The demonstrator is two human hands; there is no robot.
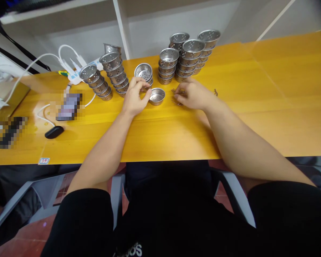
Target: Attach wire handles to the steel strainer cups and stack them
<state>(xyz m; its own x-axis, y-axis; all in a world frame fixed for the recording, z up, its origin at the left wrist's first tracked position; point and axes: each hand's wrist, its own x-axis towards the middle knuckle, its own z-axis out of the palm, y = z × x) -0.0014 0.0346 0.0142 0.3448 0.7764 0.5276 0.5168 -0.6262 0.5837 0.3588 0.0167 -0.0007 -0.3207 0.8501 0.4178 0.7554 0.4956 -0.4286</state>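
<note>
The yellow table [283, 71] is the largest thing, its long axis running from nine to three; hours are read from the loose cup [157, 97], with twelve at the far edge. Next come the tall stacks of perforated metal cups [189, 64] between one and two o'clock, mouths up, and a second group of such stacks [112, 67] at ten, mouths up as well. The left hand [136, 95] is at nine, thumb and index finger spread in an open curve, the thumb tip right by the loose cup's rim; whether it touches, I cannot tell. The right hand [191, 93] is at three, back upward, its fingers curled down towards the wood; whether they pinch anything cannot be made out. Well out at nine lies a pixelated phone [69, 107], long axis from one to seven. A short stack [143, 73] stands at eleven, close by the left fingers. The loose cup itself stands upright between the hands, mouth facing up; it is round, with no longer side across. Between eight and nine lies a black oval case [54, 132], long axis from two to eight. Smallest are thin brown bits [178, 102] under the right fingers, their direction too fine to tell, and a curled bit [215, 92] farther out at three, long axis from eleven to five.
</note>
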